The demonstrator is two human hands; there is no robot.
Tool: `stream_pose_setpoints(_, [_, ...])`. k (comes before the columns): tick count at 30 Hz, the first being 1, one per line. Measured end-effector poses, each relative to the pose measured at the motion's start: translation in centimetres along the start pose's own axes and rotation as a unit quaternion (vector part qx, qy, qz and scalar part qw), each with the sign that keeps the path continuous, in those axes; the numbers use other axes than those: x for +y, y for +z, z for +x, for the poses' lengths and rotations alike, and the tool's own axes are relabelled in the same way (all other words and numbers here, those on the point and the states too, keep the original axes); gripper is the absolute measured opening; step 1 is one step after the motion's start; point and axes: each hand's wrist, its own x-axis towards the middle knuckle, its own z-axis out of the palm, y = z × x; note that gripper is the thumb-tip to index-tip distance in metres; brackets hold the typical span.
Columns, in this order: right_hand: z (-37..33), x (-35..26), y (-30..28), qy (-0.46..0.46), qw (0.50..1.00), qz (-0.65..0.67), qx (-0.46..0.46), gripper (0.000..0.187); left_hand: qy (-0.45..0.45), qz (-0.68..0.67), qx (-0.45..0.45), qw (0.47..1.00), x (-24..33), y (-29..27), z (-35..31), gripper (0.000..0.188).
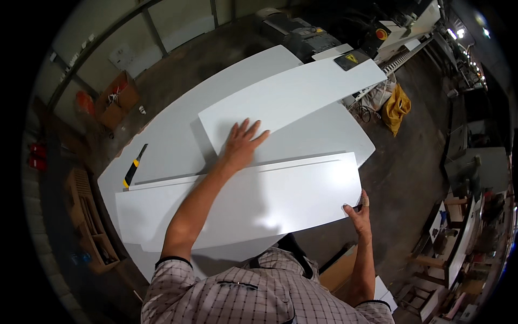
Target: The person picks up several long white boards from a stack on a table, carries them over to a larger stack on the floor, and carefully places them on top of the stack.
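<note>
My left hand (243, 144) lies with fingers spread on the near left part of a long white panel (291, 94). That panel slants away to the right, and its far end reaches a machine. Closer to my body, a second white panel (302, 189) lies across a pale work surface (167, 135), with at least one more panel edge showing behind it. My right hand (358, 214) grips its right end, thumb on top and the other fingers over the edge or partly hidden. A utility knife (133, 168) with a black and yellow handle rests to the left.
The machine (372, 46) at the far right bears a red button and a yellow warning label. Beside it is a yellow sack (396, 108). Cardboard boxes (117, 99) stand on the floor at the far left, and a wooden rack (91, 221) is at the near left.
</note>
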Motion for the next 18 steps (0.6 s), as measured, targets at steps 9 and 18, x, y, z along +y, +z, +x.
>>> stream_pose_setpoints(9, [0.7, -1.8, -1.6, 0.007, 0.995, -0.093, -0.041, 0.095, -0.220, -0.019, 0.139, 0.965, -7.6, -2.4, -14.6, 0.055])
stream_pose_setpoints(18, [13.5, -6.1, 3.4, -0.179, 0.968, -0.177, 0.025, 0.067, -0.650, -0.144, 0.003, 0.746, -18.6, -9.2, -38.8, 0.073])
